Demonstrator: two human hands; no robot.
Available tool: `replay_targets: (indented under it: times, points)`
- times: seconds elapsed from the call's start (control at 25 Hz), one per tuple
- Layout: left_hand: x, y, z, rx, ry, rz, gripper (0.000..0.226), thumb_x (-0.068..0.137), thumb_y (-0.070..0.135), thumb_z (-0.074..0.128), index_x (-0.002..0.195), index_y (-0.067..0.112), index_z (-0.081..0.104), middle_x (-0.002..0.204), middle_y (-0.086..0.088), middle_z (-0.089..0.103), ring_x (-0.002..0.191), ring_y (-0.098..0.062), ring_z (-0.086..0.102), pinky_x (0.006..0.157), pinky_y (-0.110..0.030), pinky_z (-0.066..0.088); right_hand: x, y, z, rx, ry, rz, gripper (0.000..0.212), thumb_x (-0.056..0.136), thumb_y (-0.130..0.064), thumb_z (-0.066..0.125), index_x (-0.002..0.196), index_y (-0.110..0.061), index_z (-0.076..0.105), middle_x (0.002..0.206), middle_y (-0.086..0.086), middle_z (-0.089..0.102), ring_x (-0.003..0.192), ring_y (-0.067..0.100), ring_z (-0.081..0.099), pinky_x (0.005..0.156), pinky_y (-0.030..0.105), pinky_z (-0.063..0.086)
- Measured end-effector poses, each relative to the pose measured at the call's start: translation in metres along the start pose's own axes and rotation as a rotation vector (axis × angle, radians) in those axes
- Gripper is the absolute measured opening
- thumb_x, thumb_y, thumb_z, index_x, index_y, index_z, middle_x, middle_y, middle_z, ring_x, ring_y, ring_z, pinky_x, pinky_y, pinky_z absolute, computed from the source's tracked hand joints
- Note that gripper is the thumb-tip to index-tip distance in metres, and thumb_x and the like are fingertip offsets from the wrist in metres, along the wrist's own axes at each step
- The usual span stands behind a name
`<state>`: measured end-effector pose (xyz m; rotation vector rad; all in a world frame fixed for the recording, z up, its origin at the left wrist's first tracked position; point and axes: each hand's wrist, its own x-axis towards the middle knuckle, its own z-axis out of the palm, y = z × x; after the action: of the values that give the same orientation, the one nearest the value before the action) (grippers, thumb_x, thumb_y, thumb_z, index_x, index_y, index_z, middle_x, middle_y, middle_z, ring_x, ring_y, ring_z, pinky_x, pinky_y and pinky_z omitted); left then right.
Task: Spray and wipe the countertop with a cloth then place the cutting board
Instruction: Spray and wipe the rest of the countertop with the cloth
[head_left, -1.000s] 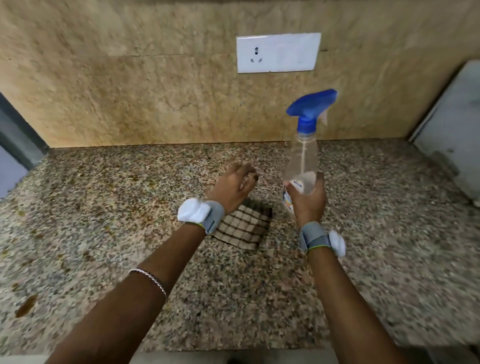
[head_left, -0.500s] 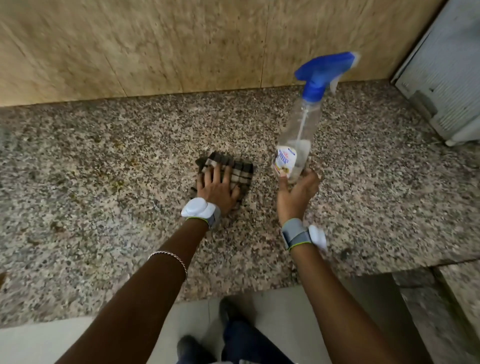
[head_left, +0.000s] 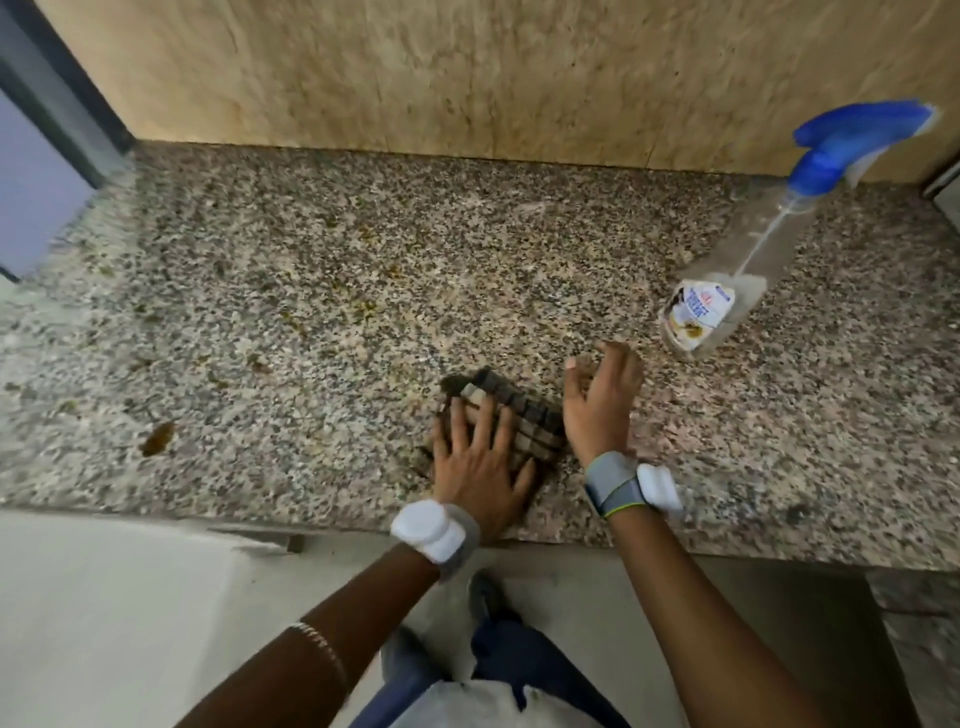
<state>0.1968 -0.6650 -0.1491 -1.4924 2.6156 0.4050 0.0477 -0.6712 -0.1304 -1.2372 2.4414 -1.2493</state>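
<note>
Your left hand (head_left: 483, 467) presses the cloth (head_left: 535, 426) flat-fingered by the worktop (head_left: 311, 260) front edge, your right hand (head_left: 602, 410) hangs loose and empty; wiping looks barely begun, the cutting board unplaced.

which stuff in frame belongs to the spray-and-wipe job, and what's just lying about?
Job:
- countertop, with a brown stain
- cloth, under the flat left hand
- spray bottle, standing to the right
- right hand, beside the cloth, holding nothing

Not the job:
- wall
- wristbands
- bracelet
- floor

No cutting board clearly in view.
</note>
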Motion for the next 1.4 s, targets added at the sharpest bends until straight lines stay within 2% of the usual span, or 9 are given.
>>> replay_targets:
  times: [0.08, 0.24, 0.36, 0.48, 0.68, 1.0, 1.12, 1.28, 1.4]
  points:
    - [0.000, 0.000, -0.003, -0.026, -0.005, -0.010, 0.082, 0.079, 0.062, 0.005, 0.150, 0.022, 0.016, 0.159, -0.006, 0.009, 0.145, -0.040, 0.003, 0.112, -0.062, 0.003, -0.012, -0.012, 0.014, -0.062, -0.093, -0.057, 0.038, 0.094, -0.023, 0.051, 0.121, 0.003, 0.049, 0.130, 0.024, 0.043, 0.121, 0.040, 0.038, 0.097, 0.047, 0.036]
    - [-0.030, -0.061, 0.003, 0.001, 0.117, -0.088, 0.066, 0.082, 0.049, 0.029, 0.134, 0.015, 0.051, 0.141, -0.013, 0.048, 0.130, -0.042, 0.043, 0.103, -0.063, 0.030, -0.030, -0.036, 0.037, -0.139, -0.200, -0.116, 0.042, 0.095, -0.026, 0.049, 0.128, 0.000, 0.047, 0.140, 0.021, 0.038, 0.130, 0.039, 0.031, 0.104, 0.048, 0.032]
    - [-0.028, -0.135, -0.009, 0.010, 0.156, -0.214, 0.068, 0.084, 0.048, 0.023, 0.143, 0.018, 0.036, 0.152, -0.014, 0.031, 0.140, -0.038, 0.027, 0.111, -0.059, 0.017, -0.049, -0.053, 0.061, -0.243, -0.266, -0.177, 0.051, 0.093, -0.037, 0.042, 0.130, -0.002, 0.049, 0.141, 0.022, 0.040, 0.129, 0.042, 0.035, 0.105, 0.054, 0.033]
    - [-0.007, -0.165, -0.026, -0.011, 0.128, -0.260, 0.071, 0.083, 0.052, 0.018, 0.149, 0.027, 0.015, 0.159, -0.008, 0.010, 0.145, -0.034, 0.008, 0.115, -0.053, 0.007, -0.064, -0.060, 0.083, -0.425, -0.367, -0.187, 0.064, 0.090, -0.051, 0.029, 0.139, -0.012, 0.040, 0.151, 0.017, 0.029, 0.138, 0.040, 0.023, 0.112, 0.053, 0.016]
    - [-0.054, -0.158, -0.004, 0.025, 0.129, -0.133, 0.074, 0.081, 0.059, 0.015, 0.148, 0.029, 0.022, 0.157, -0.008, 0.017, 0.144, -0.036, 0.015, 0.113, -0.056, 0.013, -0.070, -0.057, 0.092, -0.573, -0.334, -0.195, 0.062, 0.091, -0.051, 0.026, 0.140, -0.016, 0.040, 0.152, 0.014, 0.028, 0.139, 0.040, 0.023, 0.113, 0.056, 0.016]
    - [-0.027, -0.148, -0.020, 0.052, 0.085, -0.054, 0.071, 0.084, 0.058, 0.006, 0.150, 0.031, 0.005, 0.159, -0.009, 0.002, 0.145, -0.037, 0.005, 0.115, -0.057, 0.006, -0.066, -0.062, 0.086, -0.557, -0.375, -0.166, 0.065, 0.089, -0.048, 0.015, 0.141, -0.017, 0.038, 0.152, 0.013, 0.028, 0.140, 0.036, 0.021, 0.114, 0.052, 0.013]
    - [-0.017, -0.133, -0.022, 0.057, 0.031, -0.005, 0.073, 0.080, 0.062, 0.007, 0.148, 0.038, 0.006, 0.159, -0.008, 0.003, 0.145, -0.037, 0.002, 0.113, -0.058, 0.005, -0.042, -0.059, 0.084, -0.528, -0.258, -0.165, 0.052, 0.092, -0.034, 0.025, 0.130, -0.012, 0.050, 0.140, 0.016, 0.045, 0.132, 0.037, 0.035, 0.110, 0.054, 0.025]
    - [0.077, -0.134, -0.051, 0.041, 0.017, -0.076, 0.064, 0.092, 0.059, 0.020, 0.148, 0.037, 0.000, 0.159, -0.009, -0.004, 0.145, -0.038, -0.002, 0.114, -0.057, -0.001, 0.005, -0.057, 0.089, -0.501, -0.289, -0.154, 0.044, 0.096, -0.029, 0.039, 0.135, -0.010, 0.045, 0.145, 0.015, 0.039, 0.136, 0.035, 0.029, 0.112, 0.048, 0.023]
    - [0.049, -0.140, -0.037, 0.060, 0.063, -0.111, 0.069, 0.085, 0.063, 0.002, 0.148, 0.036, -0.001, 0.159, -0.007, -0.007, 0.145, -0.036, -0.002, 0.117, -0.054, 0.001, 0.027, -0.059, 0.103, -0.490, -0.335, -0.215, 0.047, 0.096, -0.034, 0.039, 0.137, -0.011, 0.042, 0.147, 0.014, 0.036, 0.137, 0.034, 0.027, 0.112, 0.048, 0.022]
